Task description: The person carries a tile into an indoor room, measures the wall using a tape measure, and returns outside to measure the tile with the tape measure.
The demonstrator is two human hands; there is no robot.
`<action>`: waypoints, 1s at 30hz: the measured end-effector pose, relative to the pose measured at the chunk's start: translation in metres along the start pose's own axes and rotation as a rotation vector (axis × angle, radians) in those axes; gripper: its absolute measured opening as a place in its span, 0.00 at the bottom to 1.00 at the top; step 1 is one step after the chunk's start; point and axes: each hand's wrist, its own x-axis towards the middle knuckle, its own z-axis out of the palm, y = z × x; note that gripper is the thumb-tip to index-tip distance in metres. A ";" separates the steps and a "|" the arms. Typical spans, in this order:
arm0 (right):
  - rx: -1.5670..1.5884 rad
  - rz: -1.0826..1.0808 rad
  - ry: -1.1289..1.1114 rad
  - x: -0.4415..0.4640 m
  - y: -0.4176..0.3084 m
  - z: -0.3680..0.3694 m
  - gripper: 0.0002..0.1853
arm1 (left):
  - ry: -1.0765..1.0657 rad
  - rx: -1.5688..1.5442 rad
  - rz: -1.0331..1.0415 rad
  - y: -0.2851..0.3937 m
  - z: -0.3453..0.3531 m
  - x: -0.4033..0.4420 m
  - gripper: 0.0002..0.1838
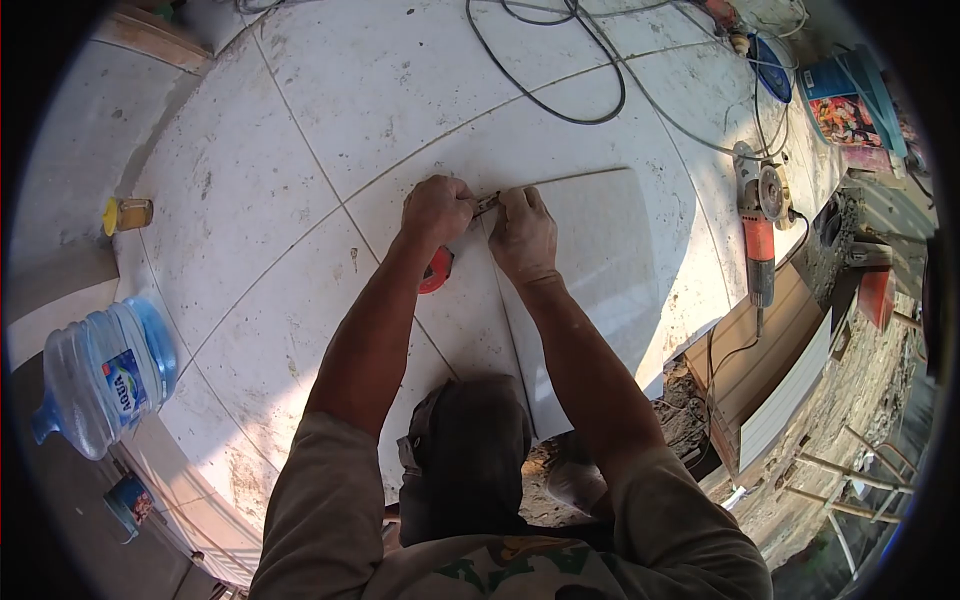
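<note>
My left hand [437,212] is closed, its fingertips pinching one end of a small, thin, dark object [486,204] whose kind I cannot make out. The fingers of my right hand [524,236] are closed at its other end, above the far left corner of a loose white tile [605,250]. This tile lies on the white tiled floor [300,240], its near edge close to my knee. Beside my left wrist, partly hidden by the forearm, sits a red tape measure [436,271].
An angle grinder [760,235] lies on the right, its cord running back. Black cable [530,95] loops across the far floor. A large water bottle [105,375] and a small yellow-lidded jar [128,214] are on the left. A teal bucket [850,105] stands far right.
</note>
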 end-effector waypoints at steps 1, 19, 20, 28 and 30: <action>-0.030 -0.007 -0.021 0.005 0.000 0.001 0.06 | 0.016 -0.018 -0.010 -0.001 0.002 0.001 0.13; -0.180 0.052 -0.116 -0.105 -0.009 -0.069 0.03 | 0.057 -0.047 0.221 -0.014 0.065 -0.098 0.14; -0.223 0.073 -0.151 -0.114 -0.009 -0.074 0.03 | -0.036 -0.034 0.192 -0.012 0.067 -0.101 0.14; -0.275 0.201 -0.231 -0.194 0.003 -0.112 0.04 | -0.245 0.115 0.192 0.003 0.109 -0.156 0.17; -0.234 0.174 -0.211 -0.213 0.010 -0.112 0.04 | -0.240 0.125 0.199 -0.002 0.119 -0.168 0.16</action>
